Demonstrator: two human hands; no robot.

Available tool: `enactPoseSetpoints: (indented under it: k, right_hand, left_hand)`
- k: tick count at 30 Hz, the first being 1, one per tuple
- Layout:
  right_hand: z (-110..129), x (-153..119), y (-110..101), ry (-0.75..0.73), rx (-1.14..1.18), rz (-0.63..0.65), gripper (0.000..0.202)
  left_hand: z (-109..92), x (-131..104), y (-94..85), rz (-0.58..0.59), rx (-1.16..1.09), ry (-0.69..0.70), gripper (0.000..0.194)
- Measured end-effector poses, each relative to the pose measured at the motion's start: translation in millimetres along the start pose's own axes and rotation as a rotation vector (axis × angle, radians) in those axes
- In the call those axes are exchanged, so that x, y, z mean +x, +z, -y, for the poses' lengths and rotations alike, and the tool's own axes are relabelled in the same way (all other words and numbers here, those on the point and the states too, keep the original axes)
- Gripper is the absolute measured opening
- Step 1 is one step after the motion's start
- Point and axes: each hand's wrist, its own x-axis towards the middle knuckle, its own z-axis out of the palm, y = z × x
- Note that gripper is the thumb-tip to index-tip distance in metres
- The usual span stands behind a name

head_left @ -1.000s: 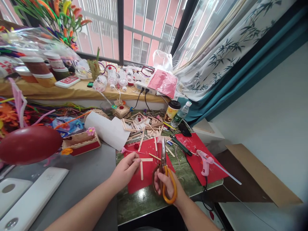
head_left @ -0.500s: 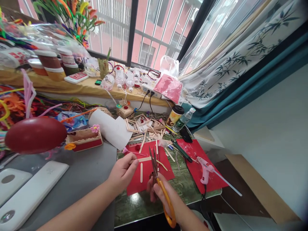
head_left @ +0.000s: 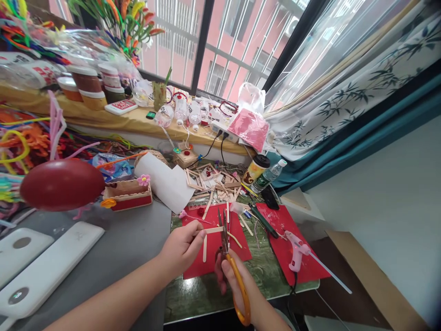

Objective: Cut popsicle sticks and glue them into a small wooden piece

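Over the desk [head_left: 261, 261], our left hand [head_left: 184, 247] holds a part-hidden stick [head_left: 214, 230]; at four o'clock, our right hand [head_left: 230, 276] grips scissors [head_left: 225, 241].

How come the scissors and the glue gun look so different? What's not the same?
The scissors have orange handles and metal blades, while the glue gun is pink.
The scissors are in the right hand; the glue gun lies on a red sheet.
The scissors' blades are parted at a craft stick, while the glue gun has a long pale glue stick poking out behind.
Both are tools.
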Motion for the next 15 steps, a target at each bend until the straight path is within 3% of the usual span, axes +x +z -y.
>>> enactPoseSetpoints:
  k: [15]
  right_hand:
    - [-16.3, -3.0, -10.0, -0.004, -0.046, 0.001, 0.052]
  left_hand:
    - [3.0, -0.8, 1.0, -0.034, 0.017, -0.003, 0.028]
